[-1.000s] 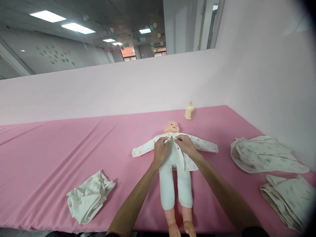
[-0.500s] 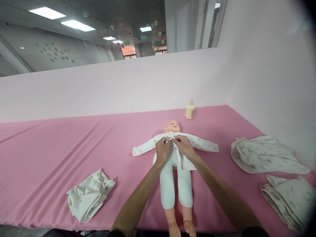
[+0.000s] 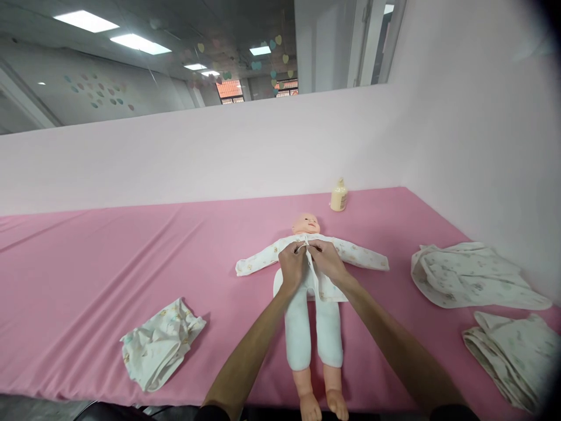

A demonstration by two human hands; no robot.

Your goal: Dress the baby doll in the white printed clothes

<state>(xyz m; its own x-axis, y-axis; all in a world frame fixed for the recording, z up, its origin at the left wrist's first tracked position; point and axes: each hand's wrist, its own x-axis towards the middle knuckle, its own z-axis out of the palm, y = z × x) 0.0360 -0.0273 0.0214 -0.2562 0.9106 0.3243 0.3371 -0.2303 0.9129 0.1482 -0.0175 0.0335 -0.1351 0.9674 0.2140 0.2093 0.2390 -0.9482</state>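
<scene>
Two feet at near counter edge, doll on its back; left hand and right hand, fingers gripping shirt front at its chest. Loosened pinch could let it slip; uneven tugging could misalign edges. Bottle stands past the head.

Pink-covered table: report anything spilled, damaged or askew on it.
Nothing looks spilled or damaged; the pump bottle stands upright. Slightly untidy: the patterned cloth at left lies rumpled, the jacket on the doll is parted at the waist, and the doll's feet reach the near edge of the table.
</scene>
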